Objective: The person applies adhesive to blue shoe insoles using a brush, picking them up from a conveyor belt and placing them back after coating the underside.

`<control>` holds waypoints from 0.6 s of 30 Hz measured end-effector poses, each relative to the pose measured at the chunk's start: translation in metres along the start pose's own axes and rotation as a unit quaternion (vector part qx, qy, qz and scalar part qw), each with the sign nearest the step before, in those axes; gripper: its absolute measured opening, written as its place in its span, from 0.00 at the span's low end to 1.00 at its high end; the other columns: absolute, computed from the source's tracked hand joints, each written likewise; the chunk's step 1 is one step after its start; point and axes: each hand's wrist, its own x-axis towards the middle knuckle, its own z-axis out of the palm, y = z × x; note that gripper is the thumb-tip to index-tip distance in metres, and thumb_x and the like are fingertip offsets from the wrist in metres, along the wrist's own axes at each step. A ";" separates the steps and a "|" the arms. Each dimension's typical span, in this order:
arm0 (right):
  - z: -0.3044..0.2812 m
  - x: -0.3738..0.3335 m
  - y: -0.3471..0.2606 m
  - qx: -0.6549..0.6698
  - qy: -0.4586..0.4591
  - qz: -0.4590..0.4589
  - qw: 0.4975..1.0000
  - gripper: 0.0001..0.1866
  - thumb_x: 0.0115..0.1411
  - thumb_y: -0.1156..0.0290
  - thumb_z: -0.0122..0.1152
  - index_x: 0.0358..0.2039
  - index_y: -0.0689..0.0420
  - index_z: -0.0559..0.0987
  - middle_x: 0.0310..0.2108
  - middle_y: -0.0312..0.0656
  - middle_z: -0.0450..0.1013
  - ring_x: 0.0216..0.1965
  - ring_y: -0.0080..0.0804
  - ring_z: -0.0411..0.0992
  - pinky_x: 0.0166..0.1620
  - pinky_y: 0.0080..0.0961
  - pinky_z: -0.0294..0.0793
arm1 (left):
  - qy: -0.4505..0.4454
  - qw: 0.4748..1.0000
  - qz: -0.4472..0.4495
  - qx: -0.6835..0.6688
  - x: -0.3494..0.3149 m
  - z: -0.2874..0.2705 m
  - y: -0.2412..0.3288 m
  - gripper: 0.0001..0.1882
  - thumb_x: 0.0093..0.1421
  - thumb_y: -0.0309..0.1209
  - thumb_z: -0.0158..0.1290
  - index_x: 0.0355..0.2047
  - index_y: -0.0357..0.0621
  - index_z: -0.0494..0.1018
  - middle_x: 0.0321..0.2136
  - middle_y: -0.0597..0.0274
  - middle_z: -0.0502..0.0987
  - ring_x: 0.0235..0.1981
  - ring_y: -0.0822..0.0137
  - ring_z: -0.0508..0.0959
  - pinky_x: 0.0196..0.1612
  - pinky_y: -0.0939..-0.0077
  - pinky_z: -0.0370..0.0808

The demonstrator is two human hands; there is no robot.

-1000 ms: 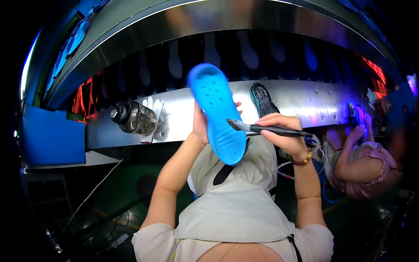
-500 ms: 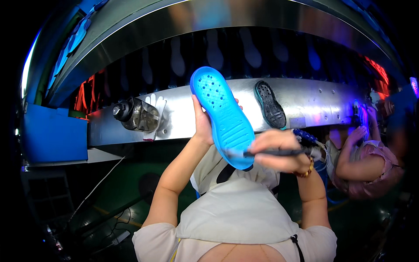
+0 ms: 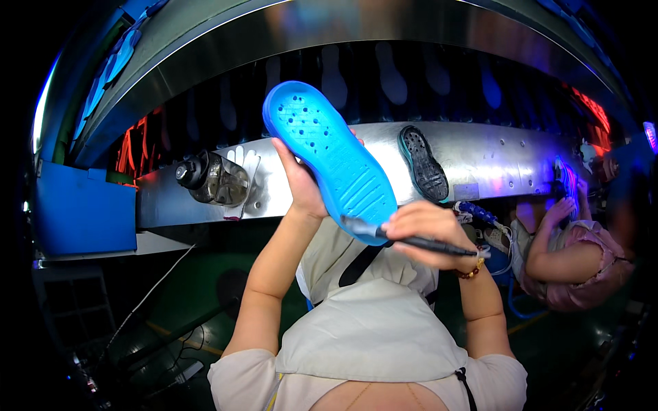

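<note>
Left hand [image 3: 303, 186], half curled, grasped blue shoe sole [image 3: 343, 159] from beneath; sole slanted, raised, across near edge of metal ledge [image 3: 483, 154]. Right hand [image 3: 430, 231] closed round brush [image 3: 439, 244], blurred bristles [image 3: 354, 225] over sole's lower end.

Room on surface [image 3: 500, 147] btwn bottle [image 3: 225, 182] + glove [image 3: 251, 164] and L hand [image 3: 301, 185]; gap btwn blue sole [image 3: 336, 157] & dark sole [image 3: 426, 164]; wider stretch R of latter, up to co-worker's hand [image 3: 563, 207]. Arched steel panel [image 3: 411, 20] bars far side; R hand [image 3: 428, 229] w/ brush [image 3: 439, 244] blocks blue sole's near end.
</note>
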 end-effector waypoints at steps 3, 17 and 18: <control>-0.012 -0.002 0.007 0.127 -0.062 -0.013 0.990 0.12 0.41 0.78 0.64 0.30 0.60 0.78 0.33 0.42 0.75 0.42 0.35 0.69 0.47 0.29 0.67 | -0.028 0.999 -0.015 -0.020 0.000 0.004 0.013 0.47 0.49 0.70 0.25 0.52 0.39 0.58 0.44 0.47 0.68 0.44 0.53 0.70 0.47 0.57 0.69; 0.033 0.002 -0.009 0.159 0.174 0.079 0.969 0.11 0.46 0.82 0.59 0.33 0.66 0.75 0.35 0.50 0.74 0.38 0.34 0.73 0.43 0.25 0.70 | -0.022 0.999 -0.037 0.015 -0.027 0.002 -0.017 0.35 0.58 0.53 0.32 0.57 0.37 0.51 0.51 0.45 0.63 0.51 0.49 0.66 0.53 0.50 0.63; 0.030 0.004 -0.010 0.131 0.162 0.059 0.976 0.11 0.46 0.82 0.60 0.33 0.66 0.75 0.34 0.50 0.74 0.38 0.35 0.73 0.43 0.25 0.70 | -0.013 0.997 -0.034 -0.073 -0.028 0.006 -0.017 0.28 0.60 0.44 0.38 0.51 0.33 0.59 0.43 0.48 0.71 0.43 0.58 0.73 0.49 0.63 0.68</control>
